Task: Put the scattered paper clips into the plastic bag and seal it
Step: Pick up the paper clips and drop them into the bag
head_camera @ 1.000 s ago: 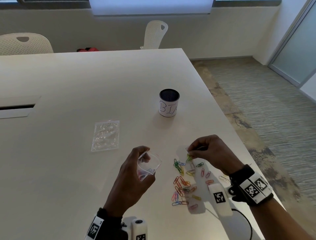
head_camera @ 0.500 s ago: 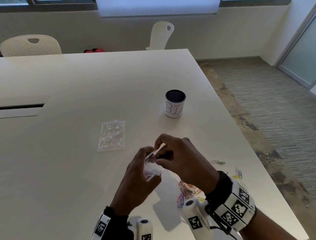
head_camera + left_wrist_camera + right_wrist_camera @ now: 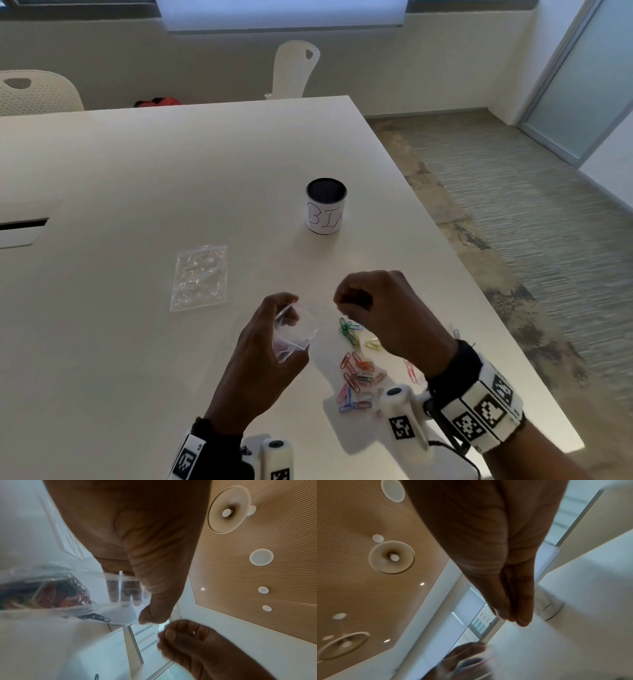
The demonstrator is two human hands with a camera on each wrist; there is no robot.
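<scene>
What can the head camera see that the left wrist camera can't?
Only the head view shows the loose paper clips lying on the table, the cup and a second flat bag. Only the left wrist view shows the ceiling lights and colourful clips inside the bag. Both show the left hand holding the plastic bag, with the right hand nearby.

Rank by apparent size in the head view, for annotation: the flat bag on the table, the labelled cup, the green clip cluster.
1. flat bag
2. labelled cup, farther away, so true size is unsure
3. green clip cluster
</scene>
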